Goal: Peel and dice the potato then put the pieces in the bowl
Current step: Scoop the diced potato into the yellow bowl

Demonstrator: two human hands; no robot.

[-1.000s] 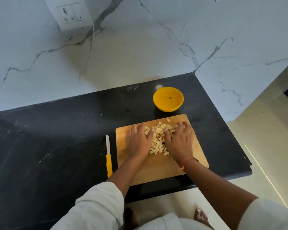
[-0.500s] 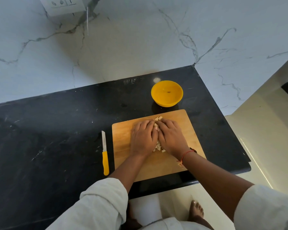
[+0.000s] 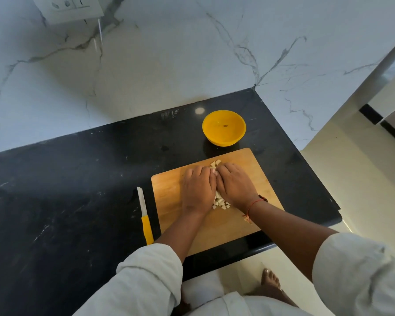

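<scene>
Small pale potato pieces lie heaped on the wooden cutting board. My left hand and my right hand are pressed side by side, palms down, cupped over the heap from both sides. Most of the heap is hidden under them; a few pieces show past the fingertips and at the wrists. The yellow bowl stands just beyond the board's far edge, with only a small dark speck inside.
A knife with a white blade and yellow handle lies on the black counter, left of the board. The counter's right and near edges run close to the board. A marble wall stands behind.
My hands have closed together over the spread-out potato pieces, gathering them into a tight heap. The view has tilted slightly.
</scene>
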